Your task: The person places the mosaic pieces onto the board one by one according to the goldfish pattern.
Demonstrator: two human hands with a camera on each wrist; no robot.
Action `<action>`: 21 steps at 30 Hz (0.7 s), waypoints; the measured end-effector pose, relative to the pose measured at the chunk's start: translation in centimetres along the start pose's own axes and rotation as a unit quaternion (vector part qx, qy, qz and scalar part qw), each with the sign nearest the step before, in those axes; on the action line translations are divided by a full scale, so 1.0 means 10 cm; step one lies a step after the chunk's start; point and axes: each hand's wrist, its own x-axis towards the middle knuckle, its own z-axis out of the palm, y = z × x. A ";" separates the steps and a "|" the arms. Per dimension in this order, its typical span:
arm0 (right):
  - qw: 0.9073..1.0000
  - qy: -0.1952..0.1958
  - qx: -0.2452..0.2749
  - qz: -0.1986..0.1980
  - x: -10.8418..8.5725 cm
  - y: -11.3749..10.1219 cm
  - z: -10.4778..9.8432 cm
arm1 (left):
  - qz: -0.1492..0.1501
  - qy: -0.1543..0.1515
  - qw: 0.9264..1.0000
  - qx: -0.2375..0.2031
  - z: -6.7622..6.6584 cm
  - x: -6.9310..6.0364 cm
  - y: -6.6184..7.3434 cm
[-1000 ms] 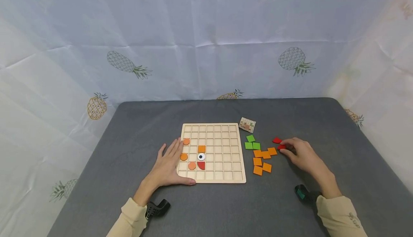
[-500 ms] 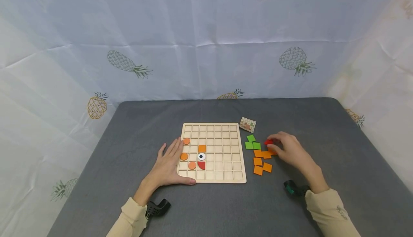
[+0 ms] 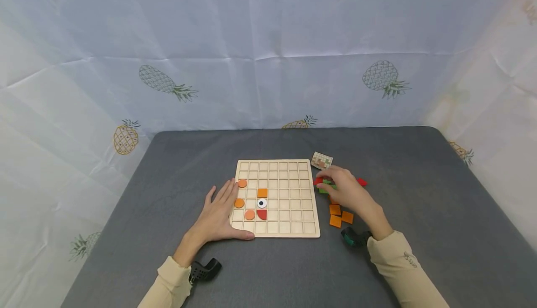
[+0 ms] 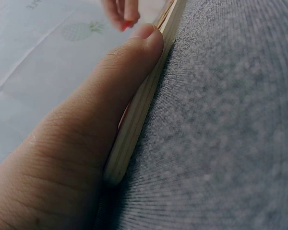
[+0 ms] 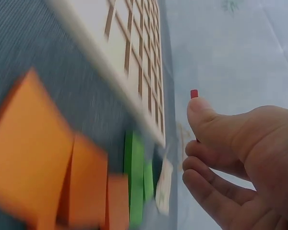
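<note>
My left hand lies with straight fingers along the left edge of a wooden grid board, its thumb on the front edge. In the left wrist view, the thumb rests against the board's side. My right hand pinches a red tile between thumb and fingers, over the green tiles just right of the board. Only an end of the red tile shows in the right wrist view. On the board sit orange discs, an orange square, an eye disc and a red rounded piece.
Several orange square tiles lie right of the board, some hidden under my right hand. Another red tile lies beyond that hand. A small pattern card sits by the board's back right corner. A pineapple-print cloth hangs behind the table.
My right hand has picked up one of the two red tiles and carried it left, past the orange tiles, toward the board. My left hand has stayed in place.
</note>
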 end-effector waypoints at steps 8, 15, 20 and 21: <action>0.998 -0.006 0.015 -0.057 0.26 -0.27 0.23 | -0.001 -0.003 1.000 -0.008 0.00 0.00 0.01; 0.997 -0.020 0.025 -0.068 0.44 -0.48 0.38 | -0.003 -0.002 1.000 -0.004 0.00 -0.01 0.01; 0.997 -0.042 0.025 -0.056 0.58 -0.60 0.50 | -0.003 -0.003 1.000 0.002 0.00 0.00 0.00; 0.997 -0.045 0.026 -0.054 0.60 -0.62 0.52 | -0.003 -0.003 1.000 0.003 0.00 0.00 0.00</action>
